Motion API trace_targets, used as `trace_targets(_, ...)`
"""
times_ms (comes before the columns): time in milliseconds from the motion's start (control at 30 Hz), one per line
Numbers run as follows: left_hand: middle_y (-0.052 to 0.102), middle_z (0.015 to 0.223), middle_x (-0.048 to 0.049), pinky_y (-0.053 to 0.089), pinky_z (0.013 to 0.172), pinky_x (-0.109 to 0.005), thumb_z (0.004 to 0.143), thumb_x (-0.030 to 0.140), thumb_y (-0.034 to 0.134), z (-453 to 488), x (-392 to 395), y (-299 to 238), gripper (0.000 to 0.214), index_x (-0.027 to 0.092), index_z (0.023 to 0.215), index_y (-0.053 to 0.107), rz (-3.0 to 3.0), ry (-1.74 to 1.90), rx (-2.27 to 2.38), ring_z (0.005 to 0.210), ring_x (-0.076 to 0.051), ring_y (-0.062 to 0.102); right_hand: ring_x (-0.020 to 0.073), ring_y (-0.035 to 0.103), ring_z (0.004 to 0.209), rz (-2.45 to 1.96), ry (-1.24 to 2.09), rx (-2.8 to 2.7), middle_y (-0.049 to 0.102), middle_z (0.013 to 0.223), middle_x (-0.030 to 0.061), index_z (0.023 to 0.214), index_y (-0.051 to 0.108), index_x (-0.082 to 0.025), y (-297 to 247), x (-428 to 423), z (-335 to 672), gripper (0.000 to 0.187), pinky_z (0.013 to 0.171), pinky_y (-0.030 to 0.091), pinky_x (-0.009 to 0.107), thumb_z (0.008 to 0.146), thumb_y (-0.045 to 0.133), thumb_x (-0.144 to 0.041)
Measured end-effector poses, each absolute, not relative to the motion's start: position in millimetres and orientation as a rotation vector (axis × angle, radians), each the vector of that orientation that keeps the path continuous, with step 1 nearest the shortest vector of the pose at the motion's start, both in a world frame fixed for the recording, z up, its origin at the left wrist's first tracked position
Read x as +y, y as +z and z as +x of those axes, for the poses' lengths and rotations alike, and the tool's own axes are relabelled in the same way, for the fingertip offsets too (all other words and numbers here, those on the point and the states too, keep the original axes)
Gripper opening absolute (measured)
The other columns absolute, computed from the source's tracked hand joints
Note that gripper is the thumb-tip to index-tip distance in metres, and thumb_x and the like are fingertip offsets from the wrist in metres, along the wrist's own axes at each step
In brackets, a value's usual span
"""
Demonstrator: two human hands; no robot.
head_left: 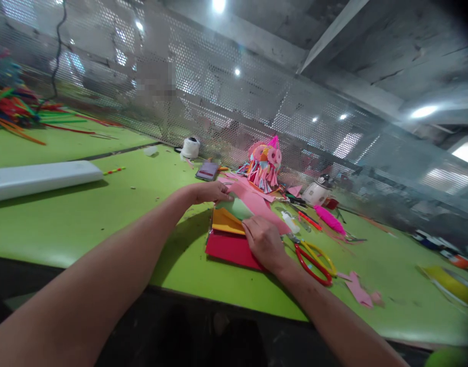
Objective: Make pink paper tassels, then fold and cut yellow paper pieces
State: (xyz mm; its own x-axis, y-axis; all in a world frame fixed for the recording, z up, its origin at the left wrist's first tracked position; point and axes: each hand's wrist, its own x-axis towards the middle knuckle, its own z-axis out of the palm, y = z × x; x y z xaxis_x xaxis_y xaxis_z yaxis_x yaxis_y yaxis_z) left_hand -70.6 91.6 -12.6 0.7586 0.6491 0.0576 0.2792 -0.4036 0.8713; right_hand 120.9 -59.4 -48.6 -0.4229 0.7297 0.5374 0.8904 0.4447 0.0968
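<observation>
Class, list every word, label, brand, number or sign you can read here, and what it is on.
None can be read.
Phone: any screen text is too small and blurred.
White bottle: no legible lettering.
White case: dark mark at the picture's left edge, too unclear.
Paper: no writing shows.

A craft workshop, apparently: bare concrete ceiling [402, 56] w/ bright lights [423, 111], upper R; perforated screen [226, 92] across upper ctr. Green worktable [84, 214] bears scissors [302, 261] & white squeeze bottle [290, 222] R of ctr, coloured paper [234, 250] mid-frame, tasselled paper piece [265, 165] just above, bright strips [16, 109] upper L.
</observation>
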Motion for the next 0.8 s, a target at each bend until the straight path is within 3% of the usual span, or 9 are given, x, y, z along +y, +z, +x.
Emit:
trace_targets(400,0.048,0.054,0.0017,0.03,0.056,-0.027,0.06,0.055,0.073,-70.9,89.3,-12.6,0.043,0.015,0.057,0.058,1.962,0.492,0.7,0.055,-0.011,0.038,0.0217,0.057,0.086,-1.365,-0.448,-2.341,0.065,0.085,0.0096,0.085,0.066,-0.015,-45.2,-66.1,118.3,0.025,0.078,0.046,0.034,0.098,0.049,-0.027)
trace_targets(800,0.051,0.055,0.0011,0.031,0.056,-0.026,0.06,0.053,0.074,-70.9,90.1,-13.2,0.041,0.015,0.058,0.059,1.944,0.489,0.694,0.055,-0.012,0.04,0.0211,0.058,0.085,-1.391,-0.497,-2.32,0.065,0.085,0.0089,0.084,0.066,-0.015,-46.2,-64.4,116.9,0.021,0.076,0.046,0.032,0.096,0.051,-0.021)
